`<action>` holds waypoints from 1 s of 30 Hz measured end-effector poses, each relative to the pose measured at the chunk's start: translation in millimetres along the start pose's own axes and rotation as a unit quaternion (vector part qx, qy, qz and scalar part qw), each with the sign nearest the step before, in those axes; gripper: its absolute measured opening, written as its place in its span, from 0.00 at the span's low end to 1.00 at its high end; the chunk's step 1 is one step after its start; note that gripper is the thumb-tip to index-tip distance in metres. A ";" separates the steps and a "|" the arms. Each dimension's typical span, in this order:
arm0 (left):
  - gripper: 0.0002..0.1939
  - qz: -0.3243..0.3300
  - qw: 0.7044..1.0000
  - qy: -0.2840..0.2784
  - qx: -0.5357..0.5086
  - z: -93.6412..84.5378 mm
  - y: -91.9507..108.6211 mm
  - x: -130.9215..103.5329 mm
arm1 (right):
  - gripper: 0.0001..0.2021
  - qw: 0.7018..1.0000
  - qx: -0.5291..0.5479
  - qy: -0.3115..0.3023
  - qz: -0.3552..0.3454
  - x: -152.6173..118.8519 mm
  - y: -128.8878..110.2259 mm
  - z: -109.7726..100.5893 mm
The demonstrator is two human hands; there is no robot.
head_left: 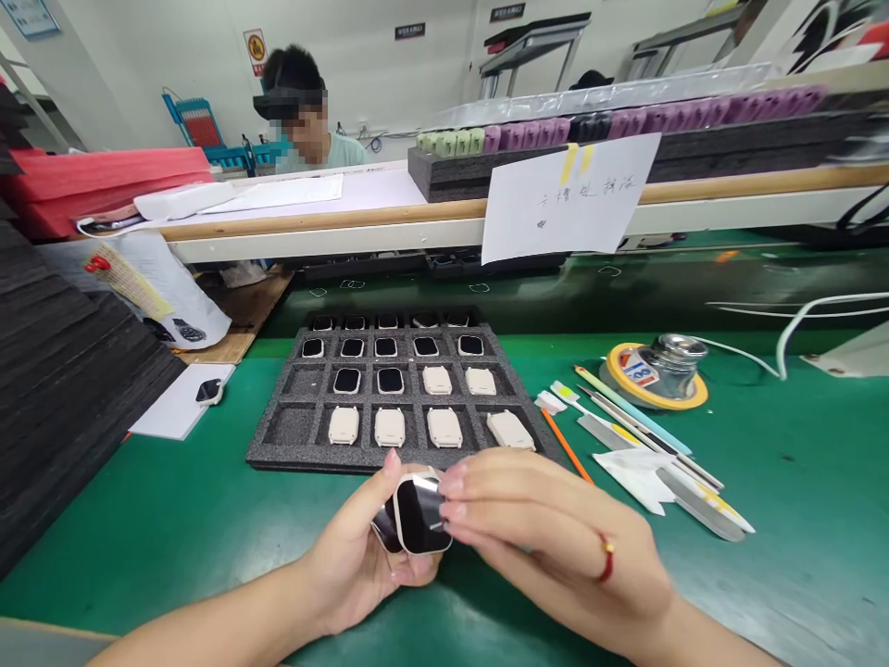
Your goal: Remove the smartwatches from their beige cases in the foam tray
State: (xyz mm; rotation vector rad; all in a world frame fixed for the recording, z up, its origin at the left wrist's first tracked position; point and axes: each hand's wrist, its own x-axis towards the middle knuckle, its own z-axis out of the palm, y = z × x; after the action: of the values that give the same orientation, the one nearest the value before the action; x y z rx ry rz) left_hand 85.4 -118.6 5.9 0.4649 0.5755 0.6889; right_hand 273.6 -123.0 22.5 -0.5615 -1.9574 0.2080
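Note:
My left hand [361,547] is closed around two smartwatch cases, one overlapping the other. The front smartwatch case [419,519] has a glossy black screen and a pale rim; part of the rear smartwatch case [384,528] peeks out on its left. Fingers of my right hand [556,528] are pressed together at the front case's right edge, with the thumb hidden. Just beyond both hands lies a dark foam tray [292,459] with rows of smartwatch cases, some screen up and others showing cream backs. Two pockets at its left, nearest me, hold nothing.
Right of the tray are an orange stick [566,446], several slim tools, white wipes [633,474] and a yellow-rimmed dispenser [653,372]. At left, another watch [209,392] rests on white paper [170,412] beside stacked black foam [62,398]. A person [306,116] sits behind the shelf [333,230].

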 end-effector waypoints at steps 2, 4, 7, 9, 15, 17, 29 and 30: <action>0.24 -0.007 1.000 0.006 -0.002 -0.8 0.0 0.0 | 0.13 0.999 0.003 -0.035 -0.018 0.2 -2.5 -0.3; 0.24 -0.015 1.000 0.012 -0.002 -1.6 0.3 0.0 | 0.12 0.998 0.015 -0.054 -0.015 -0.1 -4.2 0.1; 0.25 -0.020 1.000 0.020 -0.003 -1.5 0.8 0.5 | 0.12 0.998 0.024 -0.060 -0.010 -1.1 -4.4 2.3; 0.27 -0.009 1.000 0.029 0.003 -0.2 0.6 1.2 | 0.10 0.998 0.004 -0.059 -0.025 -2.2 -3.3 4.8; 0.25 0.055 0.994 0.018 0.088 1.1 -6.0 4.6 | 0.29 0.992 -0.050 -0.092 0.066 -6.4 -4.4 14.9; 0.24 0.064 0.992 0.013 0.109 -1.0 -8.8 5.2 | 0.29 0.987 -0.014 -0.108 0.114 -6.5 -5.5 16.8; 0.28 0.053 0.991 0.083 0.092 -3.5 -3.7 2.9 | 0.29 0.988 0.048 -0.080 0.124 -5.7 -0.4 12.4; 0.28 0.064 0.988 0.078 0.115 -4.7 -4.2 3.2 | 0.28 0.989 0.040 -0.077 0.121 -5.9 0.1 12.6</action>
State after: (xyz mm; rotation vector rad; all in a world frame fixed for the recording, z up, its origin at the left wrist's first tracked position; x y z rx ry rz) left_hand 86.4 -118.2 -1.2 0.6718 0.7824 0.7900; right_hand 264.4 -124.4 12.1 -0.7499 -2.0171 0.4926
